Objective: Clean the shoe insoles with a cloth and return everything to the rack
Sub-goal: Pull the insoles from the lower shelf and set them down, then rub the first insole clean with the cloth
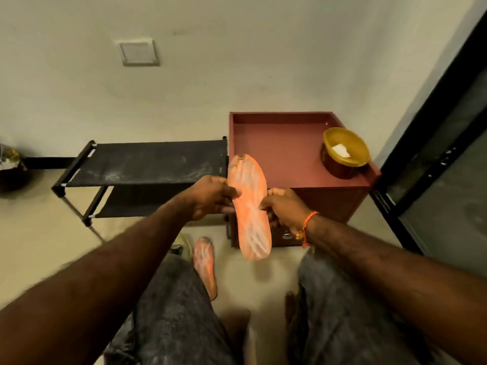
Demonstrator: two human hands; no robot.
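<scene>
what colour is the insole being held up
Orange with whitish streaks, on the insole in the head view, the only one given.

I have one view only, from the head, looking forward and steeply down. It sits close over the knees [168, 312], facing the wall [237, 61].

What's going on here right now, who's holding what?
A seated person holds one orange insole up with both hands: the left hand grips its left edge and the right hand its right edge. A second orange insole lies on the floor between their legs. The black shoe rack stands by the wall, and a yellow bowl with something white in it sits on the red cabinet. No cloth is in either hand.
</scene>
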